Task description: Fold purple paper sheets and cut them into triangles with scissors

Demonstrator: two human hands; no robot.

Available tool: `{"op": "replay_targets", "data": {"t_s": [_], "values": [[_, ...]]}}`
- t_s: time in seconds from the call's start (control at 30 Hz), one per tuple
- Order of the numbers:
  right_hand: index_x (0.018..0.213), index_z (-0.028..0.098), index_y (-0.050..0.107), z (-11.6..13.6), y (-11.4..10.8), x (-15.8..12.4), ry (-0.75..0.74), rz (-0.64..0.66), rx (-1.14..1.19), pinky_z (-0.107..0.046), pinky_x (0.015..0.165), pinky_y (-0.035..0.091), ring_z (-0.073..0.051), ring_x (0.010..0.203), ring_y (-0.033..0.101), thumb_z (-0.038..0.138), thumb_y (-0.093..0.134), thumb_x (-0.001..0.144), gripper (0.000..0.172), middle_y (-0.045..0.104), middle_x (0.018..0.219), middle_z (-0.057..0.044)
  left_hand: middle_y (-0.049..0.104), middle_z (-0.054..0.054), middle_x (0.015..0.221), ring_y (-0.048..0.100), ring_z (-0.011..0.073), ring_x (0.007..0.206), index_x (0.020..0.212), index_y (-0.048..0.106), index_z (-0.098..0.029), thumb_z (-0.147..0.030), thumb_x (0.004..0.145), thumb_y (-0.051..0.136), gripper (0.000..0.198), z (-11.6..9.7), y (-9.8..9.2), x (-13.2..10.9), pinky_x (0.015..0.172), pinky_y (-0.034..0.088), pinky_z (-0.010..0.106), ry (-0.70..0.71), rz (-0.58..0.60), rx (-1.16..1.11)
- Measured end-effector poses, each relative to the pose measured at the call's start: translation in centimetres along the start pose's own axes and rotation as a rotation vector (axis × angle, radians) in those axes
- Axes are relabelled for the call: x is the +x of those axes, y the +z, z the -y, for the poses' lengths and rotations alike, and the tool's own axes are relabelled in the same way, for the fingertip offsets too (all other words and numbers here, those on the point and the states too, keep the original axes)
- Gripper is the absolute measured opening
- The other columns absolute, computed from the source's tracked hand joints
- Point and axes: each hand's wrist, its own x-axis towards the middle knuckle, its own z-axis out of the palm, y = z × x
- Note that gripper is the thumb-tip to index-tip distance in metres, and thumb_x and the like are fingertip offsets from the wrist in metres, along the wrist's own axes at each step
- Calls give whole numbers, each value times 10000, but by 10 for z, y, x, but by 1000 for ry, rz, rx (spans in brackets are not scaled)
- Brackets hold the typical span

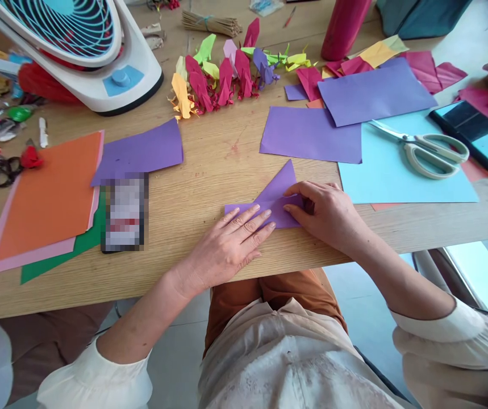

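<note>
A partly folded sheet of purple paper lies at the front edge of the table, one triangular flap pointing up and away from me. My left hand rests flat across its lower left part, fingers stretched out. At the paper's right edge, the thumb and fingertips of my right hand pinch the sheet; the exact fold under them is partly hidden. Beyond it lie flat purple pieces, one overlapped by another purple sheet. Scissors with pale handles sit on a light blue sheet to the right.
A fan stands at the back left. Several folded paper figures line the back, near a red bottle. On the left, a phone lies beside orange paper; another phone is far right.
</note>
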Motion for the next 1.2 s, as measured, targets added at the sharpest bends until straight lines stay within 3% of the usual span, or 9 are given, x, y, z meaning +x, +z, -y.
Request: {"op": "replay_targets", "data": {"t_s": [0.13,0.3,0.43,0.57,0.9,1.2], "values": [[1070,217,663,-1,-5,-2,5,-37,88,-356,765,459,-196,714,622,262,576,932,170,688,861,-44,412,156,1604,332,303,1519,1543,387,-147,-264,1018,502,550,-1,1,-2,1221,321,522,-17,13,7],[1119,247,671,2,-22,-22,-103,-130,149,-398,847,536,-246,972,667,201,515,976,216,654,1104,-114,361,152,1631,303,297,1532,1571,327,-133,-289,1022,497,596,-2,3,-3,1231,298,512,-30,33,9],[1166,255,677,-1,-26,-45,-233,-63,50,-451,901,541,-278,1072,660,151,513,977,271,654,1217,-139,352,148,1637,283,288,1541,1600,265,-156,-293,1015,509,648,-3,3,-3,1238,280,498,-51,38,-18],[1307,239,630,-7,-21,-55,-268,19,16,-499,970,522,-306,1155,640,156,526,976,356,630,1334,-158,346,152,1639,293,296,1536,1611,240,-165,-312,1016,506,668,-2,3,-3,1236,276,499,-58,45,-32],[1398,233,557,-6,-18,-57,-291,59,-11,-492,970,504,-294,1168,630,178,524,998,405,621,1413,-132,321,168,1647,256,310,1548,1596,255,-137,-317,1038,454,619,-7,3,-4,1240,174,610,-91,110,-43],[1369,233,573,3,-20,-69,-264,39,109,-419,977,531,-259,1220,623,108,517,984,408,593,1399,-149,312,153,1655,252,294,1551,1591,269,-139,-384,1048,418,614,-17,-3,-11,1242,216,568,-95,116,-86]]}}
